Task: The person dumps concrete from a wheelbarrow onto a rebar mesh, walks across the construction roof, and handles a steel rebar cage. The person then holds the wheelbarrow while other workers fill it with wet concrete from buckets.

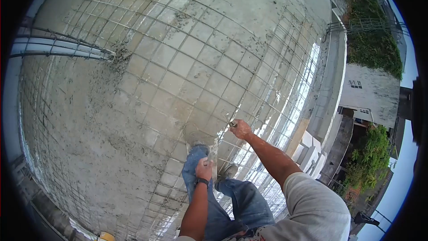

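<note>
My right hand (241, 129) is closed round a small metal tool (232, 124), its kind too small to make out, just above the steel mesh (200, 90). Thin metal sticks out past the fingers toward a mesh bar. My left hand (204, 168), with a dark band at the wrist, lies against my jeans (194, 163) near the knee. Its fingers are curled in, and anything inside them is hidden. One boot (229, 170) shows between the bars, and wet concrete covers part of the mesh around me.
Wet grey concrete (102, 138) spreads to the left and far side. A bundle of upright rebar (62, 47) rises at the left. A pale slab edge (341, 62) runs along the right, with roofs and greenery (372, 151) below. Something yellow (106, 236) stands at the bottom left.
</note>
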### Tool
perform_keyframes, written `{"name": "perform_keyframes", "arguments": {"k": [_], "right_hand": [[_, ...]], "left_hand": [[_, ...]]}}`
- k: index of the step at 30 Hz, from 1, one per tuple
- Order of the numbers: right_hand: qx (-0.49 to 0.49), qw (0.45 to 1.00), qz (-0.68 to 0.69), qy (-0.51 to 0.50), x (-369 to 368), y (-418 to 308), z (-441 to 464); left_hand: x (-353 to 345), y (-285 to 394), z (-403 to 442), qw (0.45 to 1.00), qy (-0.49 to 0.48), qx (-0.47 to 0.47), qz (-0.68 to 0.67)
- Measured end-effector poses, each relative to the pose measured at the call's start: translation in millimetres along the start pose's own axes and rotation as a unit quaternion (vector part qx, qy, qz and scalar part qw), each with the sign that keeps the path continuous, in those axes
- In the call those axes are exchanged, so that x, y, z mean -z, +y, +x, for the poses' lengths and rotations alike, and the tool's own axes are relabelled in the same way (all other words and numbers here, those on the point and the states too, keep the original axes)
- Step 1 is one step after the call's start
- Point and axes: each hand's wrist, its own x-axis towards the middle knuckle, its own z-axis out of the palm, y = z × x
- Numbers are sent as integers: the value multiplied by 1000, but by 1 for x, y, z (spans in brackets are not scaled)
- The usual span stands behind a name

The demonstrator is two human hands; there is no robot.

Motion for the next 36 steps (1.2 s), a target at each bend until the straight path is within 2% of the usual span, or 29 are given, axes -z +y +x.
{"name": "perform_keyframes", "arguments": {"k": [2,5,7,9,11,13,14,15,16,19,21,22,24,25,27,28,29,31,32,33,34,36], "right_hand": [[-13,999,44,27,18,55,-56],[-33,994,78,72,23,147,-133],[-131,978,159,34,21,196,-194],[-181,973,134,55,-11,271,-248],[-226,965,135,13,-16,313,-303],[-259,957,126,16,-12,340,-348],[-234,970,71,13,-14,360,-359],[-286,934,213,-8,-11,372,-373],[-247,964,96,-14,-48,431,-367],[-271,954,-20,-126,-18,451,-355],[-165,964,-149,-146,-13,480,-305],[-231,968,6,-100,25,459,-283],[-197,969,144,32,26,484,-195],[-246,949,187,59,58,458,-146],[-260,920,286,68,125,407,-53],[-262,937,221,62,161,376,0],[-219,934,264,100,169,371,66],[-151,944,276,95,236,310,182],[-61,977,147,141,290,253,288],[-88,983,146,68,309,236,350],[-74,973,195,98,298,238,415],[-84,978,145,122,322,204,509]], "left_hand": [[-1,11,-19,995,6,-49,82],[-20,31,-40,992,-3,-98,75],[-44,64,-61,993,-2,-99,64],[-66,91,-91,992,-19,-100,72],[-95,107,-116,989,-53,-123,64],[-114,137,-142,982,-105,-150,55],[-121,152,-155,977,-137,-153,63],[-129,164,-166,971,-169,-152,72],[-137,175,-169,969,-178,-156,76],[-156,186,-171,960,-221,-144,92],[-170,211,-144,951,-251,-153,96],[-180,227,-125,951,-242,-162,99],[-195,264,-85,956,-230,-143,114],[-202,283,-61,958,-222,-133,122],[-226,299,9,949,-252,-95,163],[-239,323,40,935,-270,-87,211],[-250,351,74,918,-290,-75,260],[-274,419,117,923,-299,-100,220],[-290,439,160,932,-278,-82,216],[-303,456,178,941,-245,-96,211],[-310,471,190,941,-233,-104,222],[-314,500,206,931,-230,-109,263]]}}
